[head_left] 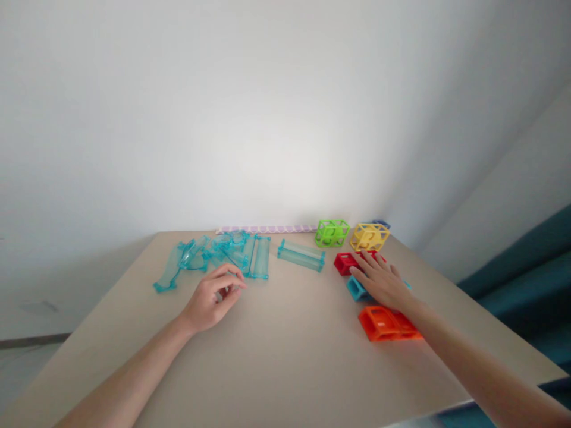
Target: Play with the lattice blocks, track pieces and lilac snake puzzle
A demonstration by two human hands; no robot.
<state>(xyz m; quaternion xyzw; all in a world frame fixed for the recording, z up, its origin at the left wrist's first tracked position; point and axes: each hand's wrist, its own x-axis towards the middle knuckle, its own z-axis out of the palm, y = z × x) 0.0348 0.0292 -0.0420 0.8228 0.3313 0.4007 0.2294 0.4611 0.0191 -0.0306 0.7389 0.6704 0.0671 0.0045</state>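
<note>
My left hand rests on the beige table with its fingers curled together in a pinch; what sits between them is too small to make out. It lies just in front of a pile of clear teal track pieces. My right hand lies flat, fingers stretched out, over a blue block and touching a red block. An orange block sits beside my right wrist.
A single teal track piece lies at centre back. A green cage block and a yellow cage block stand at the back right. A pale purple strip runs along the table's far edge against the white wall.
</note>
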